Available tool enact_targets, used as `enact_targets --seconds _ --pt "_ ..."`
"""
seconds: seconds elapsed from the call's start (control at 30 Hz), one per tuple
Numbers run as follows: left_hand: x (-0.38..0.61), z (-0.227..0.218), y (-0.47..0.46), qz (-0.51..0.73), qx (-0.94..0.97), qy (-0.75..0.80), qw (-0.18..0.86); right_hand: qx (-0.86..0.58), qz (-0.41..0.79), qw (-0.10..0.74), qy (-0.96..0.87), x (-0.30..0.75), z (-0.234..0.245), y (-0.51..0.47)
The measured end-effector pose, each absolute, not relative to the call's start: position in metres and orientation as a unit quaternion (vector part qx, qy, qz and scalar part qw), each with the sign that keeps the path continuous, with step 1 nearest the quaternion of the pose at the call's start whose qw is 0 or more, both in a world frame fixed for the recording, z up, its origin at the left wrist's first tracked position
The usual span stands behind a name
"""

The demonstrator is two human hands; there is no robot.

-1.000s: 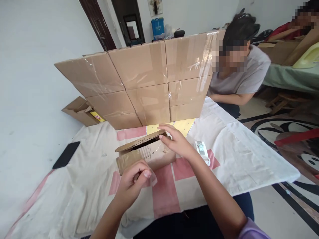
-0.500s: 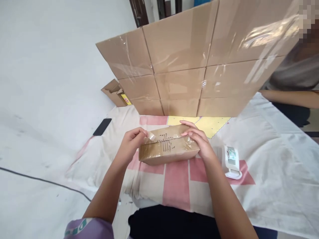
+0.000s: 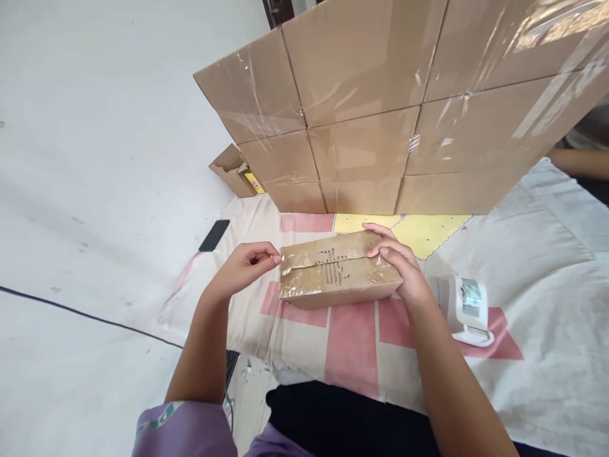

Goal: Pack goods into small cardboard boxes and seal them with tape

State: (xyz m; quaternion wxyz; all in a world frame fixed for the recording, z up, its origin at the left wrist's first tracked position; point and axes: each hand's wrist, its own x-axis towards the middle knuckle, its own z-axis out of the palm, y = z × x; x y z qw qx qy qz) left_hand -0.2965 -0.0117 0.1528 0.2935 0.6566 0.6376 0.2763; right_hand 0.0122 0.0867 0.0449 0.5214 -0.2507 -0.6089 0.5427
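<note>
A small brown cardboard box [image 3: 340, 292] lies on the bed sheet in front of me, with dark printed marks along its top seam and shiny clear tape [image 3: 297, 259] at its left end. My left hand [image 3: 247, 265] is closed in a pinch at that left end, its thumb and forefinger on the edge of the tape. Around the right end of the box, my right hand [image 3: 402, 263] is closed, thumb and fingers on the top and far side. A white tape dispenser [image 3: 464, 308] with a roll in it stands right of my right hand.
A large taped cardboard panel [image 3: 361, 146] stands upright behind the box. A black phone [image 3: 214, 235] and a small open carton [image 3: 233, 171] lie to the left, near the white wall [image 3: 95, 158]. A black cable [image 3: 95, 315] runs along the wall. Another person's arm [image 3: 580, 163] shows at right.
My left hand has drawn to the box's left edge, and the loose tape flap lifted there before is now mostly out of sight. My view has shifted left; my right hand keeps its hold.
</note>
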Motion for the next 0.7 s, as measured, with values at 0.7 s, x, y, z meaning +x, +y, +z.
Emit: enact_targets --seconds 0.7 --pt "-0.2944 0.1436 -0.0035 0.179 0.704 0.621 0.294 -0.248 0.563 0.524 -0.589 0.0129 0.0445 0.0849"
